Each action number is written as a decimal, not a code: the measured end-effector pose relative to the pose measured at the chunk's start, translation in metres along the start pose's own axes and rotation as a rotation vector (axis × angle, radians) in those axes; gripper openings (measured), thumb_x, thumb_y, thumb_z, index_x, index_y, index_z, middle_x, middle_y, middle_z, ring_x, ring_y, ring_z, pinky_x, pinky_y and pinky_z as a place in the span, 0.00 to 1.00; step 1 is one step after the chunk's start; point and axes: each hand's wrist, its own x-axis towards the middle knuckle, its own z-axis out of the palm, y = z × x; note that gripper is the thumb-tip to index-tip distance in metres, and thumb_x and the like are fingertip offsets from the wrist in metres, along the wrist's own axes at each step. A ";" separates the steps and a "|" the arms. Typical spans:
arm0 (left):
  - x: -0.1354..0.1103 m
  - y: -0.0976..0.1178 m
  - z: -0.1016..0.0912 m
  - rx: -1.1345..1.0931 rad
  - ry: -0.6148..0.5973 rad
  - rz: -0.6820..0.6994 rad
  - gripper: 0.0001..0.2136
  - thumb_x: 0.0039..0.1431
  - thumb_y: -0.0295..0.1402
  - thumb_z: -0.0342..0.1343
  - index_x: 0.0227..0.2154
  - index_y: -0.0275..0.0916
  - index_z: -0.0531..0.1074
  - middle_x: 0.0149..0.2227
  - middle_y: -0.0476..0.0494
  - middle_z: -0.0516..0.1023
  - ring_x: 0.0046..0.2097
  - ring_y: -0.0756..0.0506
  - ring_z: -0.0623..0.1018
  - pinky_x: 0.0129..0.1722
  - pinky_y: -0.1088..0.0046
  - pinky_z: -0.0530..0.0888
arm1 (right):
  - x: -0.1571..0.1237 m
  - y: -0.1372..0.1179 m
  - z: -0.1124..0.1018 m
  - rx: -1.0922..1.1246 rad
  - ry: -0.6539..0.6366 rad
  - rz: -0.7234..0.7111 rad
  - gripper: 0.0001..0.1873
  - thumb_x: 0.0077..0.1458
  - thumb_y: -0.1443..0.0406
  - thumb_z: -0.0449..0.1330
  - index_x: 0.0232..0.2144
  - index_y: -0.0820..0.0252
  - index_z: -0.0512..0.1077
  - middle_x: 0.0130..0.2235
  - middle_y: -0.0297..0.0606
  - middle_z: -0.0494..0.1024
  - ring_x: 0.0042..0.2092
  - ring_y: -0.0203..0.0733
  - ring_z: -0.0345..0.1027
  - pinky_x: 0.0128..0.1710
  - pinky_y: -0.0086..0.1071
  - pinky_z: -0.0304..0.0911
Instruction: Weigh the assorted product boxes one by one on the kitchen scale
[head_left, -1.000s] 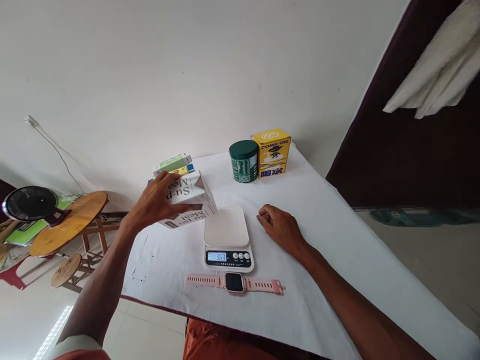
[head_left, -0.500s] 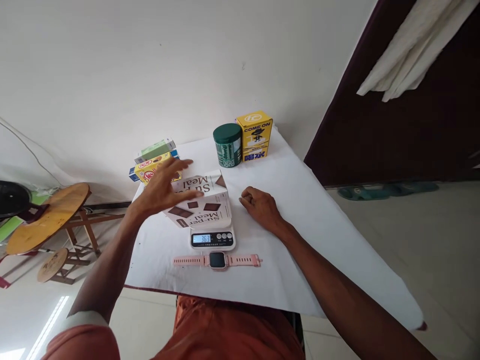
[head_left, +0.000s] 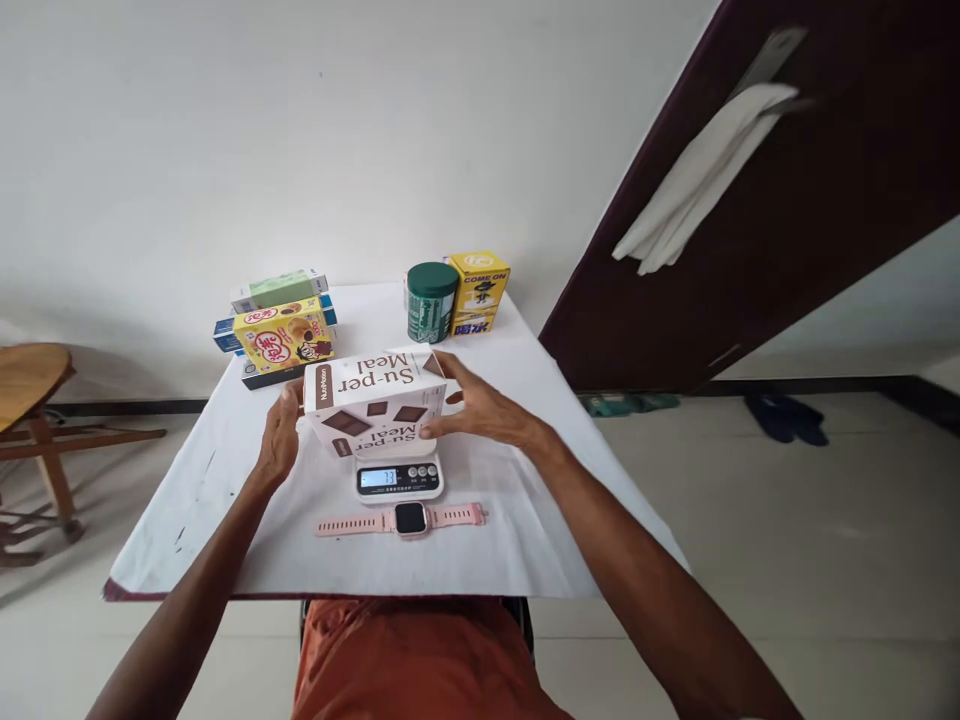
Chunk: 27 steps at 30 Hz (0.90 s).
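A white "Su-per Meal" box with brown squares printed on it sits over a small digital kitchen scale, hiding most of its platform. My left hand presses against the box's left end, its fingers partly hidden behind it. At the right end, my right hand grips the box, thumb on the front and fingers behind the top edge. The lit display appears to read 73. Whether the box still touches the platform is hard to tell. In front of the scale lies a pink-strapped smartwatch.
Several packets, including a yellow snack box and a green-and-white box, are piled at the table's back left. A green-lidded canister stands beside a yellow "COME ON" box near the wall. A wooden stool is at left.
My right hand has opened from a loose curl and taken the box's right end. My left hand has moved down to its left end. The scale reading has dropped from 363; the view has shifted.
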 end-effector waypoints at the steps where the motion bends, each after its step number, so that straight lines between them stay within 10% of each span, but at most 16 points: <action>1: -0.001 -0.007 0.001 0.022 -0.018 -0.024 0.39 0.68 0.67 0.40 0.54 0.36 0.78 0.52 0.33 0.84 0.55 0.32 0.81 0.54 0.54 0.78 | 0.004 0.000 0.005 0.004 -0.019 -0.020 0.59 0.39 0.52 0.81 0.70 0.44 0.61 0.71 0.44 0.67 0.67 0.59 0.64 0.64 0.58 0.67; 11: -0.008 -0.015 -0.002 0.156 -0.110 -0.055 0.38 0.69 0.66 0.38 0.53 0.37 0.76 0.49 0.34 0.82 0.42 0.38 0.81 0.43 0.59 0.80 | -0.010 0.000 0.018 0.129 0.184 -0.008 0.46 0.41 0.55 0.80 0.62 0.52 0.71 0.62 0.40 0.78 0.63 0.56 0.72 0.65 0.53 0.69; 19: -0.012 -0.016 -0.001 0.180 -0.127 -0.057 0.37 0.70 0.64 0.38 0.56 0.36 0.75 0.49 0.34 0.81 0.43 0.40 0.82 0.44 0.60 0.80 | -0.023 0.025 -0.081 0.080 0.510 0.065 0.41 0.38 0.55 0.81 0.54 0.59 0.77 0.58 0.48 0.82 0.61 0.59 0.75 0.64 0.57 0.68; 27: -0.011 -0.016 0.001 0.227 -0.106 -0.059 0.36 0.69 0.65 0.38 0.48 0.37 0.77 0.45 0.34 0.82 0.39 0.40 0.82 0.43 0.59 0.80 | 0.016 0.078 -0.143 0.075 0.532 0.225 0.53 0.25 0.56 0.82 0.57 0.56 0.72 0.57 0.48 0.82 0.54 0.56 0.78 0.51 0.54 0.76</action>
